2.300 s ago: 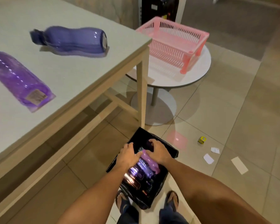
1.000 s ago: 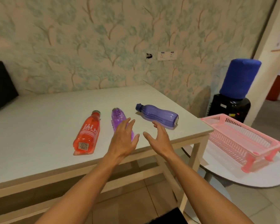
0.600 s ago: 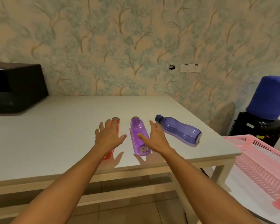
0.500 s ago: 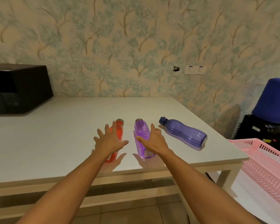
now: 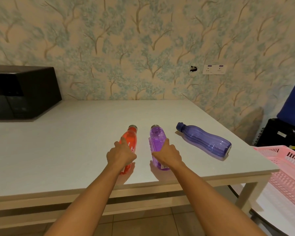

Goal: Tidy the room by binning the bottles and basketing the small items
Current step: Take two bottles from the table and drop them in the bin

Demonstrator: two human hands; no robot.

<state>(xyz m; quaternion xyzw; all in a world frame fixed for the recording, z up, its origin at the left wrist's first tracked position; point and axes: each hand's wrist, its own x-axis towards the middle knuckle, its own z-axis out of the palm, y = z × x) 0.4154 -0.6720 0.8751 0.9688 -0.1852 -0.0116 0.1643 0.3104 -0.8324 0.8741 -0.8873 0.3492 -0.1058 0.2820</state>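
**Key relation.** Two bottles lie on their sides, side by side and apart, long axes running away from the person, caps toward the wall. Each hand sits on top of the one bottle before it, so neither arm has to cross.

**Left hand** (image 5: 121, 155): laid over the lower body of the red bottle (image 5: 130, 136), fingers curling round its sides; the grip looks closed, though the fingertips are hidden beneath the hand, so how far they wrap is uncertain.

**Right hand** (image 5: 167, 155): laid over the purple bottle (image 5: 156, 135) in the same manner, thumb on the left flank, fingers bent over the right, gripping it. Base and label end show below the wrist.

**Blue bottle** (image 5: 204, 141): also on its side, well to the right of the purple one, axis slanted, cap far-left, base near-right, close to the counter's right edge. Untouched; the right hand is nearer.

**Counter** (image 5: 66, 150): pale, matte, flat; bottles rest near its front edge.

**Room.** Tree-patterned wallpaper (image 5: 143, 48) with a double socket (image 5: 214, 69); black box (image 5: 22, 92) at the counter's far left. To the right, a pink basket (image 5: 283, 160) on a lower white round table (image 5: 276, 212), and a water dispenser (image 5: 289, 126) behind. The bin is not in view.

**Judgement.** Lift both bottles straight up, then carry to the bin.
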